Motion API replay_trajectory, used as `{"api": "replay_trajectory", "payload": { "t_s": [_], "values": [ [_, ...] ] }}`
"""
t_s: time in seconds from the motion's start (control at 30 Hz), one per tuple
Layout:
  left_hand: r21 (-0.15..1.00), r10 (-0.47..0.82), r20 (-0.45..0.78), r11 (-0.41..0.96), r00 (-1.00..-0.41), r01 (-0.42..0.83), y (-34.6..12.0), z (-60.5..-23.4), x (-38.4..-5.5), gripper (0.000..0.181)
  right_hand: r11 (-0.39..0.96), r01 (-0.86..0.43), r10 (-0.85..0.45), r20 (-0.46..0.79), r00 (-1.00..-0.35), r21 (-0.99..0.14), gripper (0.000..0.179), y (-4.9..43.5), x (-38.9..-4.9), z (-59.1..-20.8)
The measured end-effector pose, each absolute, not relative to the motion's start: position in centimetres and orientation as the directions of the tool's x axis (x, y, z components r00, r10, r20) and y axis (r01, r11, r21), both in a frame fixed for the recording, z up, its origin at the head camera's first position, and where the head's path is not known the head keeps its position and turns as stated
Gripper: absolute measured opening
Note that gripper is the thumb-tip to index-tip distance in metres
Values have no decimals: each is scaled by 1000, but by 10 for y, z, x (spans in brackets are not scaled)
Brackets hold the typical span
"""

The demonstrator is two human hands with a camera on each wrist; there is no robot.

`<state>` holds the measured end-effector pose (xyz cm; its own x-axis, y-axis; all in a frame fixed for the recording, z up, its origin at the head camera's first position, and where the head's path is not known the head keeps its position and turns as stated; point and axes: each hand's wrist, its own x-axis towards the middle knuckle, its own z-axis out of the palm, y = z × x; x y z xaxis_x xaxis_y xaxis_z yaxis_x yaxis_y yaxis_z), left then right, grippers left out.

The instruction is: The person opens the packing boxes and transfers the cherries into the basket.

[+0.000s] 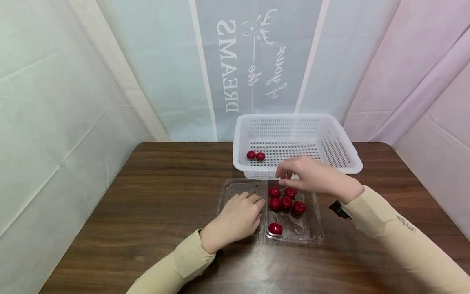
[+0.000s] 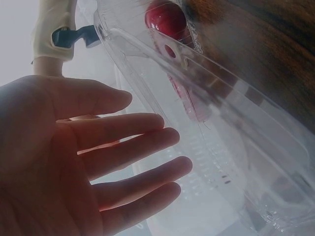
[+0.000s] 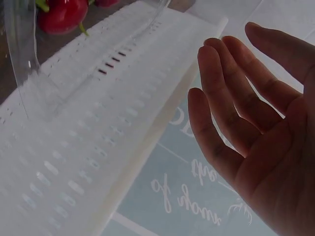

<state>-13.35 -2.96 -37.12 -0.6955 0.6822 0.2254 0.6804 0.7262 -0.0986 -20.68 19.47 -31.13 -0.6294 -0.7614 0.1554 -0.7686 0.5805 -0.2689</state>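
Left hand [image 1: 239,214] and right hand [image 1: 310,173] are loosely spread, holding nothing; 6 round red cherries [image 1: 286,202] need soft pinching.

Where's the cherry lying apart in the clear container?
In the head view, the lone cherry lies in the near left corner of the right half of the clear container, right of the left hand.

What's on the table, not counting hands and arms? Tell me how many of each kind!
Red cherries: 8 visible (6 in the box, 2 in the basket)
Clear plastic box: 1
White basket: 1
Total: 10
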Motion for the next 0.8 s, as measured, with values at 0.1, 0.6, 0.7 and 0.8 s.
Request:
{"api": "replay_trajectory", "payload": {
  "t_s": [0.1, 0.6, 0.7, 0.8],
  "values": [
    [-102, 682, 228, 726, -695, 680, -30, -371, -133, 22, 567, -774, -770, 154, -619, -280, 6, 193, -204, -316],
    [-92, 685, 226, 723, -692, 685, -30, -371, -133, 22, 560, -755, -769, 126, -627, -341, 8, 192, -191, -340],
    [-90, 685, 228, 722, -692, 686, -30, -371, -133, 23, 547, -763, -775, 136, -617, -344, 8, 192, -188, -343],
    [-91, 685, 235, 722, -690, 686, -30, -371, -133, 23, 538, -766, -779, 139, -611, -352, 8, 191, -186, -346]
  ]
}}
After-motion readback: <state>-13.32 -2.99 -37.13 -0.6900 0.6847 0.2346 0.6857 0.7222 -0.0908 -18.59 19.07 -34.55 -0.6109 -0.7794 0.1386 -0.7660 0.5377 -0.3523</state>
